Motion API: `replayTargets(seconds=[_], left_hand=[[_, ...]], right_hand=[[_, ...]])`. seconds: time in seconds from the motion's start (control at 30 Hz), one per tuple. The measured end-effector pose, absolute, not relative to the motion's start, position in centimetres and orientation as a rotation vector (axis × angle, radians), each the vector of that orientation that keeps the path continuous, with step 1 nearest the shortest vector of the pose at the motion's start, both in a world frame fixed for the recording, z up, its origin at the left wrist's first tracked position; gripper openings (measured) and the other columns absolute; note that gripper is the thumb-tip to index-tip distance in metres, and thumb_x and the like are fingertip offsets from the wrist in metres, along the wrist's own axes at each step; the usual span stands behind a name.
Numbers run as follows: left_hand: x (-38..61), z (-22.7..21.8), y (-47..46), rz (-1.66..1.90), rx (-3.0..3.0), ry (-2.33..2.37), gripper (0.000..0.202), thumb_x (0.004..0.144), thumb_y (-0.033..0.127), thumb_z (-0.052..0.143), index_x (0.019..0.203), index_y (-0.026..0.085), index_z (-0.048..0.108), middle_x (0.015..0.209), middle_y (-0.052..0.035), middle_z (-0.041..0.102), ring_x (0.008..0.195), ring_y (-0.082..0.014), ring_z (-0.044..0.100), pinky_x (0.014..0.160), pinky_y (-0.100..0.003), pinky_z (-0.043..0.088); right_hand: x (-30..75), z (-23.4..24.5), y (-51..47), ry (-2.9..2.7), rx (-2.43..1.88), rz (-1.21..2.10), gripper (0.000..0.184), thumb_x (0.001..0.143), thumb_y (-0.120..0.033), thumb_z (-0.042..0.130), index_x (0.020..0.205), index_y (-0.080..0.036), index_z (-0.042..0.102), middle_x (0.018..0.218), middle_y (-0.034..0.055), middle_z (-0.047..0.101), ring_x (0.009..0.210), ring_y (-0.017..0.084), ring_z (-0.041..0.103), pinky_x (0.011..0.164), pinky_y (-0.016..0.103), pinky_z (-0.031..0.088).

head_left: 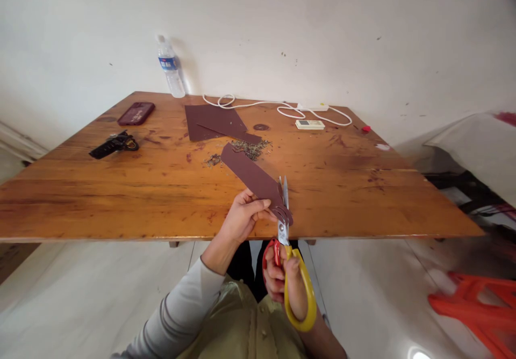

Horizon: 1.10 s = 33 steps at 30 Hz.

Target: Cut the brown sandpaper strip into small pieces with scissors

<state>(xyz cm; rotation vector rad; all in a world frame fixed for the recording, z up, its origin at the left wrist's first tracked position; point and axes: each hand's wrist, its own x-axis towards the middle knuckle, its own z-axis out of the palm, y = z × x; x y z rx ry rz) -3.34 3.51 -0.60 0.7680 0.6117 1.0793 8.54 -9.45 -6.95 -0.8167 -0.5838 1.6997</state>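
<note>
Your wooden table fills mid-frame. Upper left: water bottle, maroon phone, black tool. Center: brown sheets, scraps just below. Upper right: white cable, power strip, white remote, red cap.

**Colour and Pattern Reference**

- Scissors: one handle loop is yellow, the other red. The blades are bare grey metal.
- Paper strip: uniform dark maroon, unprinted.
- Paper sheets: the same plain maroon.
- Table: orange-brown wood with lengthwise grain and scattered dark reddish stains.
- Phone: maroon case with pale markings.
- Bottle: clear, with a blue label.
- Cable: white.
- Remote: off-white.
- Tool: black.
- Sleeve: light grey.
- Jacket: olive green.
- Wall: off-white with small dark specks.
- Stool: bright orange-red.
</note>
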Motion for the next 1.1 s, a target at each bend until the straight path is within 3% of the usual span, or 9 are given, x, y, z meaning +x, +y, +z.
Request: replayTargets(seconds=[0.17,0.4,0.57,1.1], left_hand=[[-3.3,-0.5,3.5,1.095,0.761,0.605,0.030,0.064,0.027,0.094,0.079,0.013,0.073,0.069,-0.0033,0.075,0.055,-0.0162,0.072,0.059,-0.028,0.065],[-3.4,-0.5,3.5,1.117,0.721,0.611,0.033,0.062,0.026,0.095,0.081,0.014,0.070,0.068,-0.0002,0.073,0.051,-0.0143,0.070,0.055,-0.025,0.063],[-3.4,-0.5,3.5,1.114,0.717,0.611,0.032,0.062,0.026,0.095,0.080,0.015,0.070,0.064,0.0012,0.071,0.050,-0.0145,0.070,0.055,-0.025,0.063],[-3.2,-0.5,3.5,1.103,0.736,0.604,0.031,0.061,0.027,0.095,0.079,0.013,0.073,0.066,-0.0036,0.075,0.053,-0.0167,0.071,0.057,-0.028,0.063]], right_hand=[[8.5,-6.5,-9.4,-0.578,-0.844,1.703,0.069,0.069,-0.088,0.080,0.088,-0.023,0.066,0.057,-0.0138,0.032,0.041,0.003,0.013,0.032,0.014,0.022],[8.5,-7.3,-9.1,-0.579,-0.855,1.708,0.079,0.064,-0.093,0.077,0.098,-0.021,0.072,0.063,-0.0087,0.044,0.045,0.006,0.028,0.039,0.018,0.034],[8.1,-7.3,-8.9,-0.590,-0.898,1.637,0.081,0.063,-0.095,0.074,0.094,-0.021,0.070,0.061,-0.0098,0.041,0.043,0.006,0.025,0.037,0.018,0.030],[9.0,-8.7,-8.1,-0.477,-0.631,1.963,0.060,0.067,-0.077,0.089,0.090,-0.025,0.071,0.051,-0.0145,0.034,0.037,0.003,0.016,0.032,0.016,0.032]])
